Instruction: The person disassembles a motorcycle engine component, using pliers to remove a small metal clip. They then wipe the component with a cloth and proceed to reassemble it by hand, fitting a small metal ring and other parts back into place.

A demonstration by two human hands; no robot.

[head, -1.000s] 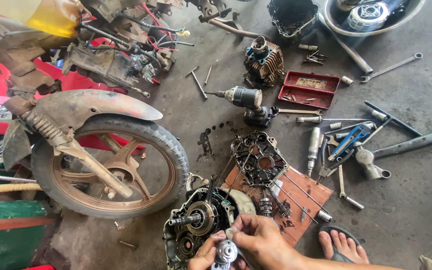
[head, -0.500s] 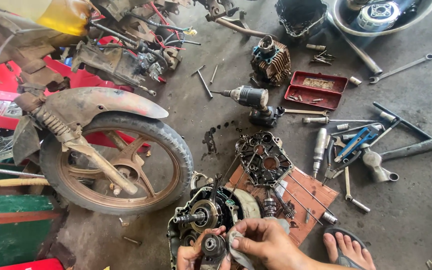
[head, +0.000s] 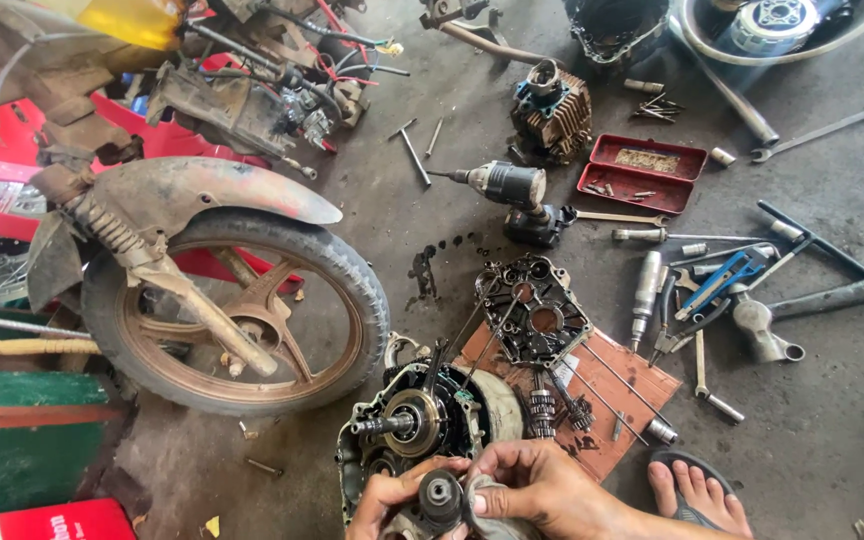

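The wheel (head: 237, 315) is the landmark here: a dusty motorcycle rear wheel standing upright at the left of the concrete floor. Right of the wheel lie the open crankcase (head: 422, 425), nearest it, then the detached case cover (head: 535, 312) on a brown board (head: 632, 385), with the cordless driver (head: 512, 190) and red tray (head: 647, 172) farther off and a scatter of wrenches (head: 722, 285) well apart beyond.

The work in hand, as I judge it, is wiping a small round part (head: 440, 492) clean. It sits below and right of the wheel, just beside the near rim of the crankcase, at the bottom edge of view. To do this well, the part wants a firm hold from one side while the rag (head: 487, 500) is turned around its rim and into its centre bore, so grit is lifted off rather than pushed inward; keeping it over the board side would spare the open case from falling dirt.

The left hand (head: 382, 495) is curled shut on the part, fingers wrapping its edge from the wheel side. The right hand (head: 542, 480) is closed too, pinching the rag against the part, knuckles up, forearm running off the frame's lower right beside a sandalled foot (head: 697, 490).
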